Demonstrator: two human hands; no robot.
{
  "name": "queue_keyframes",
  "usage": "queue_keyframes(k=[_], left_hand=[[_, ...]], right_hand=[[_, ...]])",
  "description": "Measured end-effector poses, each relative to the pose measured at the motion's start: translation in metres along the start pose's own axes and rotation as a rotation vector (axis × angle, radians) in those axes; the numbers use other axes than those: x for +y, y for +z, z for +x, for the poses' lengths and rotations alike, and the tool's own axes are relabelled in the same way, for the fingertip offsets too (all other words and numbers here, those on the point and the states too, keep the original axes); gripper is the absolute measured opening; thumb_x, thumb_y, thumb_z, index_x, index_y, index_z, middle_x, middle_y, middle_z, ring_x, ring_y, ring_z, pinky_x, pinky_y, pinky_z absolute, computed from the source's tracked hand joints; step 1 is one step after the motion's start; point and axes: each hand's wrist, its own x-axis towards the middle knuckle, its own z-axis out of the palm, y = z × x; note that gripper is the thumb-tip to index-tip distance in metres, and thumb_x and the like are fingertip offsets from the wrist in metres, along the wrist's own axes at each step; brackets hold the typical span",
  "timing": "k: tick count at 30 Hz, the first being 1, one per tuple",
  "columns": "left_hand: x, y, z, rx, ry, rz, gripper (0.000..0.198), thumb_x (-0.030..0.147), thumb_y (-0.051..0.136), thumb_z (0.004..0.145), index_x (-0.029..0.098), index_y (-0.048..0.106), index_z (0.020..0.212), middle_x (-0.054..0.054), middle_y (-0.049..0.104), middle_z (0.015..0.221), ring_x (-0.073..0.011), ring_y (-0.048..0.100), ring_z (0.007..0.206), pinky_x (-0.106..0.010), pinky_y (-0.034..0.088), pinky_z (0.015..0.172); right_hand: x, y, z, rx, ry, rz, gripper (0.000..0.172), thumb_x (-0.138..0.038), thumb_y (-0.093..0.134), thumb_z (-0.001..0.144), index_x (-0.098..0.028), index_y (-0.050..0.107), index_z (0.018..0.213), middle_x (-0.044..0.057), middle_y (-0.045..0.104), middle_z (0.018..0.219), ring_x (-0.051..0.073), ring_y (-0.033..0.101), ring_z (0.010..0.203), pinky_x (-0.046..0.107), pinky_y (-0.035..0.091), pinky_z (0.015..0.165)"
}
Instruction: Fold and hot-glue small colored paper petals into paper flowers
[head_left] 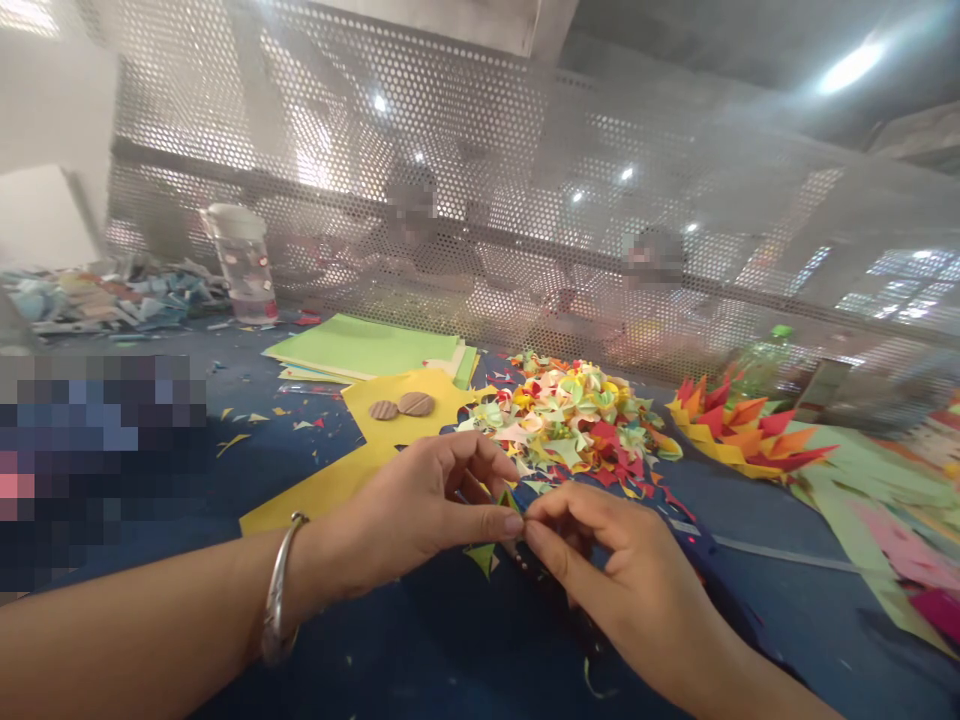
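My left hand (442, 500), with a silver bangle on its wrist, pinches a small green paper piece (507, 497) between thumb and fingers. The fingertips of my right hand (607, 560) meet my left thumb at the lower edge of that piece. The right fingers are pinched together, and what they hold is too small to name. Another green paper tip (481, 560) shows just below my left thumb. Behind my hands lies a heap of colourful paper scraps (581, 410).
Yellow sheets (319, 487) bear two brown discs (416, 403). Green sheets (360, 345) lie behind. A lidded bottle (244, 265) stands back left near more scraps (120, 295). Red, orange and yellow folded paper (742, 430) sits right. People show beyond a perforated screen (480, 130).
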Motion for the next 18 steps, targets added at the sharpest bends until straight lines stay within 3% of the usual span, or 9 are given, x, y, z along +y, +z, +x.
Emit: queue_keyframes(k=[18], left_hand=[[-0.0016, 0.0028, -0.0009, 0.014, 0.052, -0.037, 0.035, 0.032, 0.077, 0.075, 0.017, 0.057, 0.100, 0.002, 0.057, 0.083, -0.0114, 0.051, 0.072, -0.026, 0.042, 0.066]], right_hand=[[-0.0011, 0.0003, 0.0016, 0.001, 0.008, 0.006, 0.021, -0.034, 0.053, 0.092, -0.021, 0.064, 0.079, -0.004, 0.052, 0.061, 0.012, 0.049, 0.052, 0.026, 0.040, 0.049]])
